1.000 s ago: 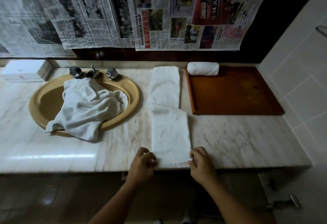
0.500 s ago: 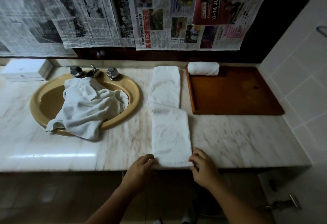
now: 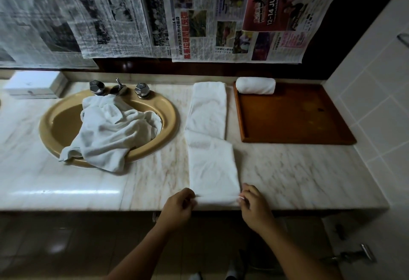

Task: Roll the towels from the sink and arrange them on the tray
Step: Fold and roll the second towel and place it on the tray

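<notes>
A long folded white towel point(image 3: 210, 147) lies flat on the marble counter, running from the back wall to the front edge. My left hand point(image 3: 178, 208) pinches its near left corner and my right hand point(image 3: 254, 208) pinches its near right corner. The near edge looks slightly lifted between them. A rolled white towel point(image 3: 255, 85) sits at the back left corner of the brown wooden tray point(image 3: 298, 125). Crumpled white towels point(image 3: 110, 129) fill the tan oval sink point(image 3: 55, 125) and hang over its front rim.
Chrome taps point(image 3: 119, 87) stand behind the sink. A white box point(image 3: 33, 84) sits at the back left of the counter. Newspaper sheets point(image 3: 155, 14) hang on the wall above. A tiled wall point(image 3: 376, 91) closes the right side beside the tray.
Both hands slid back to the towel's near corners at the counter edge and now pinch them; the near edge has lifted slightly. The other towels have not moved.
</notes>
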